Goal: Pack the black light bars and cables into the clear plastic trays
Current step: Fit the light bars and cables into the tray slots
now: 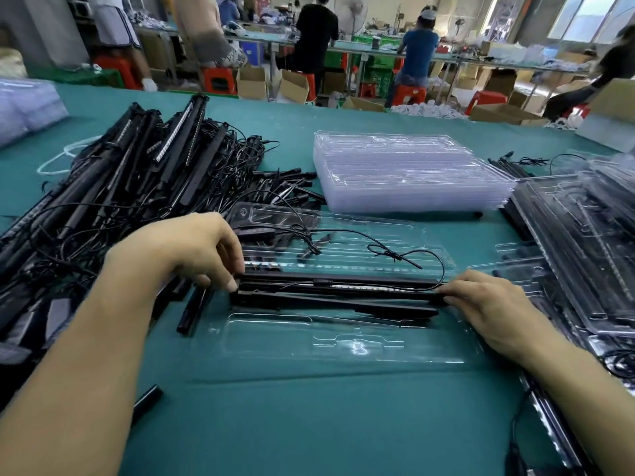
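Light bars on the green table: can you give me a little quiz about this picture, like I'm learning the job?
1. True or false: the left hand and the right hand hold the two ends of the bars over the open tray.
2. Where is the stack of empty trays? A) beyond the open tray B) under the right arm C) in the left hand
3. Fill in: the big pile of loose bars lies on the ___ side of the table.
Key: 1 true; 2 A; 3 left.
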Available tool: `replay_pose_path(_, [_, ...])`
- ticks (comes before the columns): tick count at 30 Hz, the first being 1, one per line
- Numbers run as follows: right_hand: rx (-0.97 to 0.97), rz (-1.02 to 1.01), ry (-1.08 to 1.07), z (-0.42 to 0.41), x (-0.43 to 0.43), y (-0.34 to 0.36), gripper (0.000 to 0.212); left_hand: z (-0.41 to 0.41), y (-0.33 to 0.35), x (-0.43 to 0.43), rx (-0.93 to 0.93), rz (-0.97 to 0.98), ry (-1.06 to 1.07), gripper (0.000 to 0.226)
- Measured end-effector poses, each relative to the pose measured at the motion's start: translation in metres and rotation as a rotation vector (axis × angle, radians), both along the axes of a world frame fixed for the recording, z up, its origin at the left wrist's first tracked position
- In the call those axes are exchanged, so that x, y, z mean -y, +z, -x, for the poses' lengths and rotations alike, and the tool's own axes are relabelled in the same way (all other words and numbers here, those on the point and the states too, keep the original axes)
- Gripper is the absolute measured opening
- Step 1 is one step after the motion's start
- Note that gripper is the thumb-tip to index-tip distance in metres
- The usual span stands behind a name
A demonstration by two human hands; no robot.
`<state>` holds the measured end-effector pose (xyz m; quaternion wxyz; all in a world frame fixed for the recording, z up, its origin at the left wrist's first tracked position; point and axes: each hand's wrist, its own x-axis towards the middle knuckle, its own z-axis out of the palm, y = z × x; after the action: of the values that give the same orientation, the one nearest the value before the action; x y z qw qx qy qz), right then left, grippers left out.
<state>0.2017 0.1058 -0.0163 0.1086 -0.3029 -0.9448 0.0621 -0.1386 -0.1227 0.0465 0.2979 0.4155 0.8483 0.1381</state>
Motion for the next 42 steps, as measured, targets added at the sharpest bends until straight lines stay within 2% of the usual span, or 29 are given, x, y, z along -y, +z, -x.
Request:
replay_pose_path(14, [-0.125,0.051,0.074,-0.007,-0.002,-0.003,0.021,0.008,-0.003,0.009,-0.025,0.048,-0.027,0.02])
replay_pose_path(20, [-0.284,0.253,0.03,-0.004,-0.001,-0.008,0.028,-0.003,-0.003,0.003,-0.073,0.077,-0.013,0.021])
replay_pose_path(26, [-0.148,0.298,-0.009,0.001,-0.007,-0.003,0.03,-0.003,-0.001,0.004,-0.042,0.073,-0.036,0.022])
replay_pose_path(30, [-0.028,0.127,-0.02,0.006,-0.005,-0.001,0.012,-0.005,0.001,0.004,-0.008,0.039,-0.116,0.029])
replay_pose_path(32, [-0.008,0.028,0.002,0.007,-0.001,-0.005,0.014,-0.011,0.003,0.0,0.049,0.008,-0.19,0.033])
replay_pose_path(37, [-0.03,0.108,0.062,0.002,0.001,-0.007,0.02,-0.03,-0.009,-0.019,-0.106,-0.017,-0.213,0.029])
replay_pose_path(42, [0.05,0.188,0.104,-0.006,0.003,0.005,0.015,-0.031,-0.012,-0.02,-0.096,0.01,-0.21,0.033])
